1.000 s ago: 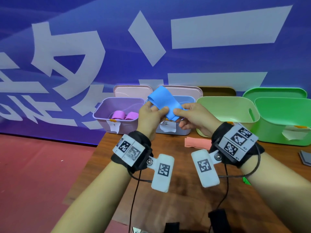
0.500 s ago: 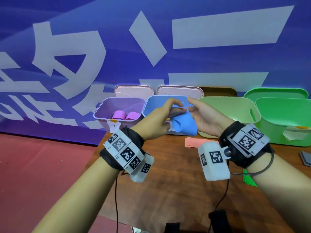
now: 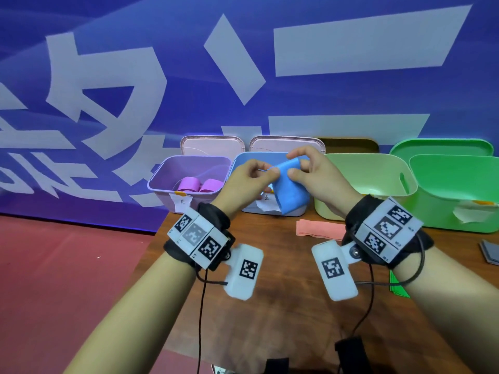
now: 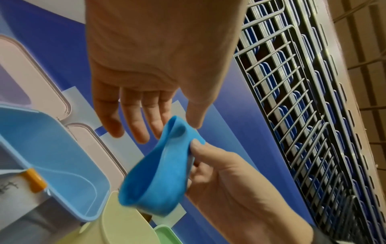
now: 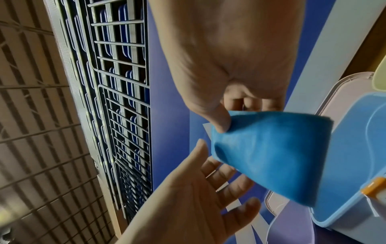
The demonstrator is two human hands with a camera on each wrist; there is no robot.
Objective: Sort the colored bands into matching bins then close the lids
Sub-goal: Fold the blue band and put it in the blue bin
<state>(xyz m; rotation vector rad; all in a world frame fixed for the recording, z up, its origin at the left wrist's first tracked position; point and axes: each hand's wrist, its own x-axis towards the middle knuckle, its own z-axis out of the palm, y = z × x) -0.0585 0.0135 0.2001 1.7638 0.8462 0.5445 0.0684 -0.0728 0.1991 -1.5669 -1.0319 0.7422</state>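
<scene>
Your head camera looks forward and down over the tabletop (image 3: 270, 306). Each wrist camera looks up, very close, along your palm; all three share the blue band (image 3: 290, 188) (image 4: 160, 171) (image 5: 271, 156).

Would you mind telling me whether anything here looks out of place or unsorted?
Yes: a salmon-pink band lies loose on the wooden table in front of the bins, and a green one pokes out under the right forearm. Neither is binned, and all lids stand open.
</scene>
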